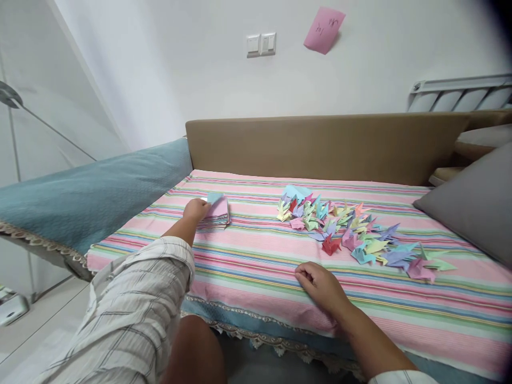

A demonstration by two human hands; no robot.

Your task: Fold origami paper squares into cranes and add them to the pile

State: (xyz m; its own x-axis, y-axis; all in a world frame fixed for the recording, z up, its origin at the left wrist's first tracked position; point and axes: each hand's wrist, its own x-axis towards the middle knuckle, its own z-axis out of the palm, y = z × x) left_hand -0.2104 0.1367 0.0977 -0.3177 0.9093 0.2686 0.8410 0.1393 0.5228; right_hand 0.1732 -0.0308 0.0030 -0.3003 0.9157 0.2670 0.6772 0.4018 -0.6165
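Note:
My left hand is closed at the left edge of a stack of coloured paper, pinching a light blue sheet of paper at its top. The sheet is slightly lifted, over a pink one. My right hand rests on the striped cloth with its fingers curled in, and I see nothing in it. Beyond it and to its right lies a spread of folded paper cranes in many colours, among them a red crane and a pink crane.
The striped cloth covers a sofa seat with a brown backrest. A blue-covered armrest bounds the left side, and a grey cushion the right. On the wall are light switches and a pink note.

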